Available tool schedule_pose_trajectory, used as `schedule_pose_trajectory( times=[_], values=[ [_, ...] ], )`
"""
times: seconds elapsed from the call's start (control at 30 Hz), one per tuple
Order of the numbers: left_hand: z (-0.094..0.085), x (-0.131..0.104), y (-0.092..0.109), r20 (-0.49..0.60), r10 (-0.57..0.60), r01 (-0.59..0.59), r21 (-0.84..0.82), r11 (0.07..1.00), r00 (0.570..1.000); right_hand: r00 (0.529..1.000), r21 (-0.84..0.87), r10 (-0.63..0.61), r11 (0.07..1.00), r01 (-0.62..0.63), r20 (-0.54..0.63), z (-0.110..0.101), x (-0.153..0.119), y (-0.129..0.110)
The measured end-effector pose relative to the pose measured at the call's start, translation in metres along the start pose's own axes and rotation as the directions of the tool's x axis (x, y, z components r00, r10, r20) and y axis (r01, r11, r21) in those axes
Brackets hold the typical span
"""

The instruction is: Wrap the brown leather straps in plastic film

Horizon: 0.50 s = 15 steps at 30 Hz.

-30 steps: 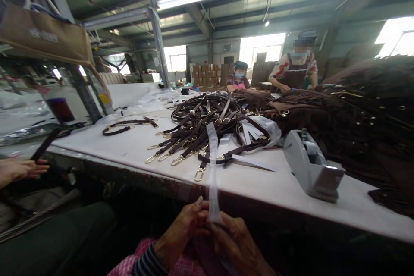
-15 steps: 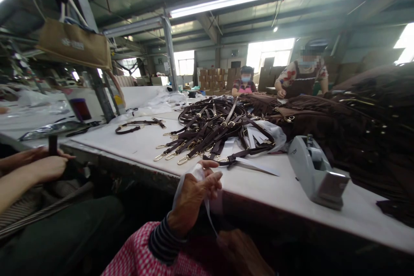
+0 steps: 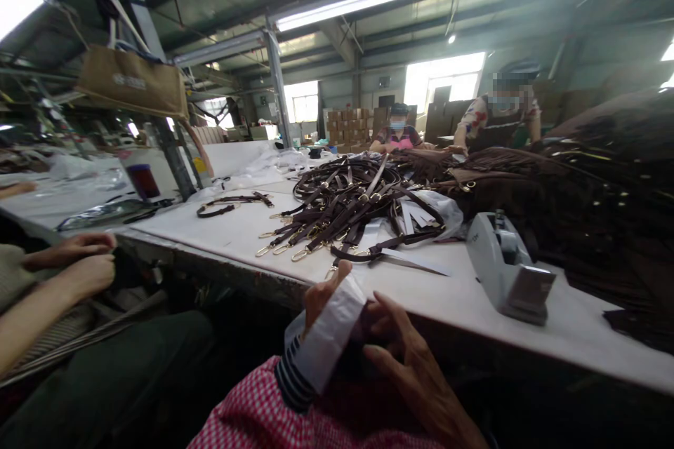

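My left hand (image 3: 319, 303) is just in front of the table edge, thumb raised. A thin, crumpled white sheet (image 3: 337, 326) hangs across it and over the striped cuff, hiding most of the fingers; whether it is paper or plastic I cannot tell. My right hand (image 3: 413, 358) is close by on the right, fingers spread and curved, holding nothing I can see. Beyond both hands, a heap of dark brown straps (image 3: 342, 207) with gold-coloured clasps lies on the white table (image 3: 236, 242). Flat white strips (image 3: 413, 262) lie at the heap's near right side.
A grey tape dispenser (image 3: 505, 270) stands on the right, beside piled brown material (image 3: 605, 224). One loose strap (image 3: 215, 210) lies left of the heap. A co-worker's hands (image 3: 87, 259) are at the left edge of the table. Two people are across the table.
My right hand has let go of the narrow white tail and come up beside my left hand, fingers spread. The white sheet now spreads wider over my left hand and cuff.
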<state>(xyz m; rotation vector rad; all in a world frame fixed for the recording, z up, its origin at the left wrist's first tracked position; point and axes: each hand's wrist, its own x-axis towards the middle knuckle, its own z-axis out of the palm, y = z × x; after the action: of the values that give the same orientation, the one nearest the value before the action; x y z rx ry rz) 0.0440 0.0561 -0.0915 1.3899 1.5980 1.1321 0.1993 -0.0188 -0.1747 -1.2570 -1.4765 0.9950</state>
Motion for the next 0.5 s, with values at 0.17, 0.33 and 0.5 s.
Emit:
schedule_pose_trajectory(
  times=[0.17, 0.33, 0.5],
  values=[
    [0.013, -0.012, -0.023, 0.211, 0.240, -0.314, 0.483, 0.817, 0.948, 0.950, 0.147, -0.219, 0.956, 0.255, -0.220, 0.007, 0.026, -0.044],
    [0.007, -0.020, -0.051, 0.346, 0.294, -0.444, 0.528, 0.724, 0.891, 0.965, 0.309, -0.095, 0.936, 0.170, -0.245, -0.009, 0.034, -0.043],
    [-0.001, -0.038, -0.072, 0.326, 0.287, -0.399, 0.361, 0.843, 0.901, 0.954, 0.504, 0.038, 0.855, 0.123, -0.298, -0.025, 0.049, -0.052]
  ],
)
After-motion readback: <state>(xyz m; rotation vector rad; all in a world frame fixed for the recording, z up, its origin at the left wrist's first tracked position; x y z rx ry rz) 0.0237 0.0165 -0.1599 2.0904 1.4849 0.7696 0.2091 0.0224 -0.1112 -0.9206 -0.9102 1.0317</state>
